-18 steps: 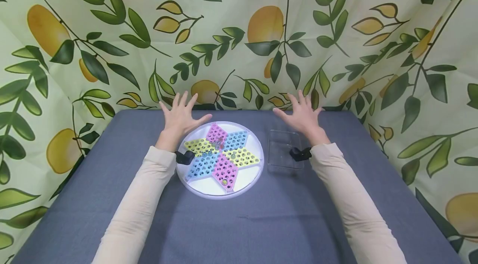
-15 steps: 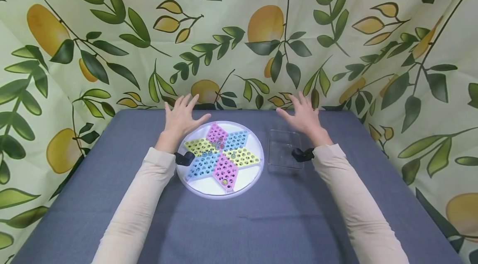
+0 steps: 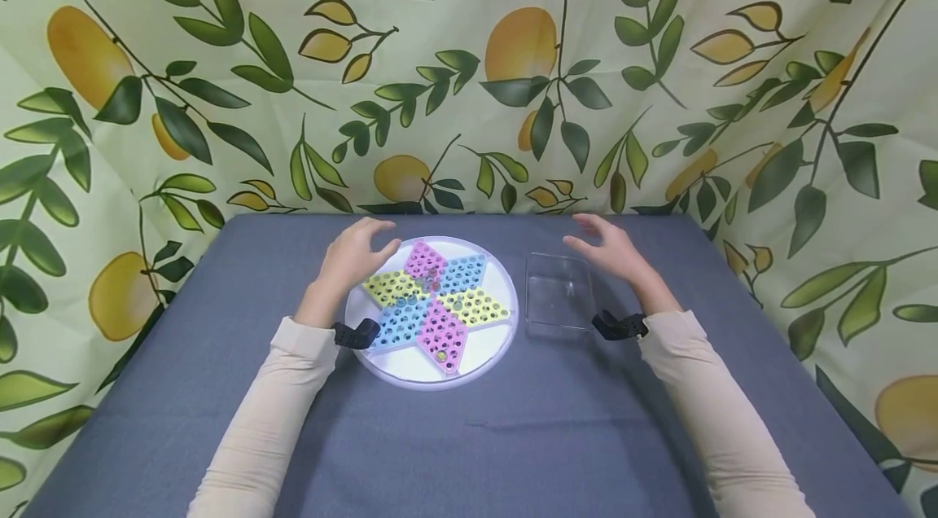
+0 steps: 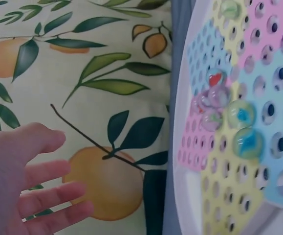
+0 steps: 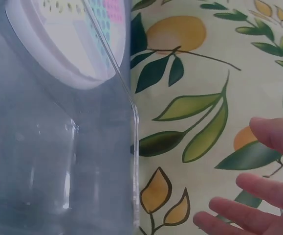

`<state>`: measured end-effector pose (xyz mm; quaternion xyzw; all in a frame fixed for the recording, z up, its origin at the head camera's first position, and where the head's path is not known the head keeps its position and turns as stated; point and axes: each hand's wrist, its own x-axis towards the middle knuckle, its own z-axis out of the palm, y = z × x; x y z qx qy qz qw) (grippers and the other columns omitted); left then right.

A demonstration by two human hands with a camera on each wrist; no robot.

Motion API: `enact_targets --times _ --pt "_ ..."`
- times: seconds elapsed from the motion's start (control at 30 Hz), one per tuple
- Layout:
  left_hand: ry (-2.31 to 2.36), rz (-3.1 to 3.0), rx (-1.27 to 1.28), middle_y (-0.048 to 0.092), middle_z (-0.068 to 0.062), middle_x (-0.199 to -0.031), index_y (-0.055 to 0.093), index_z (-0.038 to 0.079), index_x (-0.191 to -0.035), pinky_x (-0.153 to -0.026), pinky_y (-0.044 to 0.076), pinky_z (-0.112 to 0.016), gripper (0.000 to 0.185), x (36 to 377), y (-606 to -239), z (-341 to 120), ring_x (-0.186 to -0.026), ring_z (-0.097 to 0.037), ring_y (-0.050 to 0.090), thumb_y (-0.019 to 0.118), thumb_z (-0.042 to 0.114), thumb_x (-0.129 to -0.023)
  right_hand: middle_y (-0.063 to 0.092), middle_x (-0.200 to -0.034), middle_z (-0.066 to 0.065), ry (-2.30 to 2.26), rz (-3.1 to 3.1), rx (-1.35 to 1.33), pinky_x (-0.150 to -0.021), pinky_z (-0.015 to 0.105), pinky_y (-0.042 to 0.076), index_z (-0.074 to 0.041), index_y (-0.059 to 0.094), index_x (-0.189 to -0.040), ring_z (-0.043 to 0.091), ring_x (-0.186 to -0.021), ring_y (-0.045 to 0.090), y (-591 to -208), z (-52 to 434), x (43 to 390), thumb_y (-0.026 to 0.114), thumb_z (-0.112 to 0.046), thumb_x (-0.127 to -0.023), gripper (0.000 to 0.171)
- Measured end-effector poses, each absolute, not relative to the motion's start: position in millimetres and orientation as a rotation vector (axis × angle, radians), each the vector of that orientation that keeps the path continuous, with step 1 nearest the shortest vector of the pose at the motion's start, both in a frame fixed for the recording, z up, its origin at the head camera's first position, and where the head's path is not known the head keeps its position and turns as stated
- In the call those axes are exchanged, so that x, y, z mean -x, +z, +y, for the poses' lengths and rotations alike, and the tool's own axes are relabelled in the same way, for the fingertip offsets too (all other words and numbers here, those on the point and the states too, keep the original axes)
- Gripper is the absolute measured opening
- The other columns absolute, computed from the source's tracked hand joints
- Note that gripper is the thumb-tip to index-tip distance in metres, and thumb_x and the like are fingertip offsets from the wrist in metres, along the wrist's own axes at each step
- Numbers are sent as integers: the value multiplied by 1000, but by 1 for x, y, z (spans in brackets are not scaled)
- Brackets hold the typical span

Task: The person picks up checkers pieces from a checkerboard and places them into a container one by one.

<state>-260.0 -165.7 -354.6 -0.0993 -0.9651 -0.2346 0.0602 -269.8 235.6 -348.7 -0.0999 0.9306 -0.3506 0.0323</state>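
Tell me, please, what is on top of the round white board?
On the round white board are a pink, blue and yellow star and several glass marbles, most near the centre. A black wristband covers part of the left edge; anything there is hidden.

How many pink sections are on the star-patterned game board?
2: the far pink section, toward the back of the game board, and the near pink section, toward its front. No others appear hidden.

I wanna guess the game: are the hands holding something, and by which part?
Nothing is held: the left hand and the right hand are both empty.
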Motion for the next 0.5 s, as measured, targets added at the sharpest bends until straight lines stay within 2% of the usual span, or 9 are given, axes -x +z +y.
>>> enact_targets --times 0.3,0.5 --pt "-910 -2896 369 65 -18 -120 62 4 -124 -94 48 -50 38 249 -372 -171 -110 -34 61 59 27 -95 40 -149 24 -1376 2798 266 -110 58 33 -2 38 -145 42 -138 38 -374 252 244 53 -34 -98 58" --pt "-989 -2880 438 67 -19 -112 65 2 -119 -89 49 -48 35 247 -383 -175 -103 -33 63 61 23 -93 43 -148 23 -1523 2774 184 -110 55 34 -2 40 -144 38 -138 40 -392 258 235 55 -34 -97 58"
